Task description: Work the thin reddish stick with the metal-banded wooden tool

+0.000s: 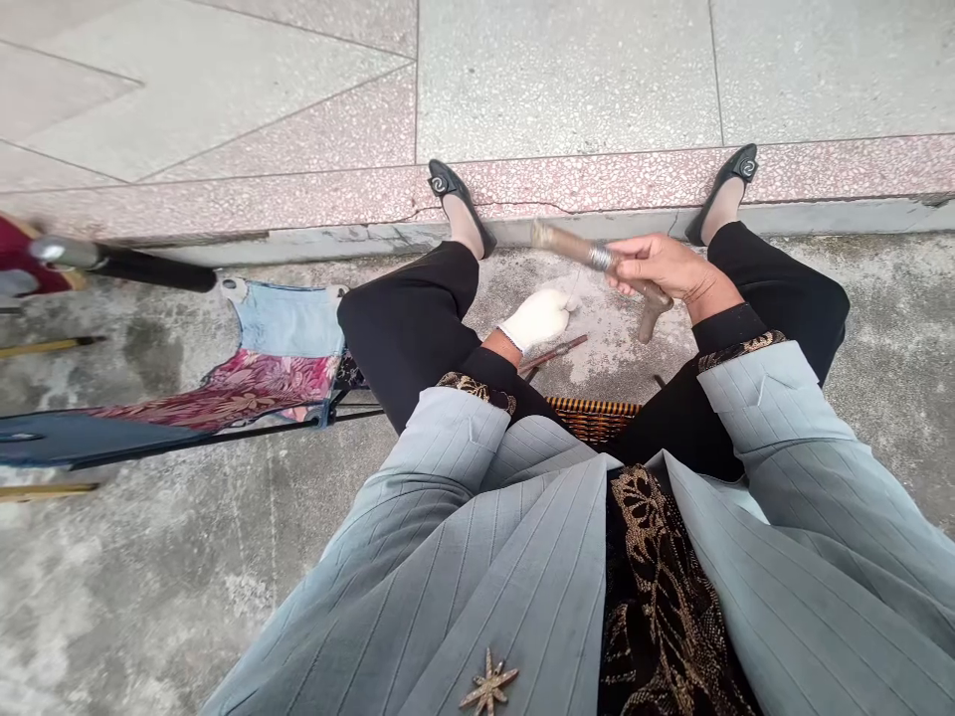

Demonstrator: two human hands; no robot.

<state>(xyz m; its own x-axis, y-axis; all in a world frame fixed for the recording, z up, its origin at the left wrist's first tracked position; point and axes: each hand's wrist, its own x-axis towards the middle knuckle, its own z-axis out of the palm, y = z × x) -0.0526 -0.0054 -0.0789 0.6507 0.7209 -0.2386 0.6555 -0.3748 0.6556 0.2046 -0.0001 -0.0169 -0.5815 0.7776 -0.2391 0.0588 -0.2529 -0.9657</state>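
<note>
My right hand (661, 268), bare, is wrapped round a brown wooden stick (571, 242) with a short side branch at its lower end. The stick is tilted, its far end up to the left. Silvery wire (601, 257) is wound in several turns round its middle, close to my fingers. In a white glove, my left hand (538, 316) is closed just left of the stick. A faint strand of wire seems to run from the coil down to this fist. Just below the glove is a thin reddish-brown rod (556, 353); whether the hand touches it I cannot tell.
Between my legs shows the woven edge of a seat (593, 418). To the left stands a folding chair with patched cloth (224, 388), near a black tube (149, 267). My shoes (459, 204) rest by a raised tiled step (567, 184).
</note>
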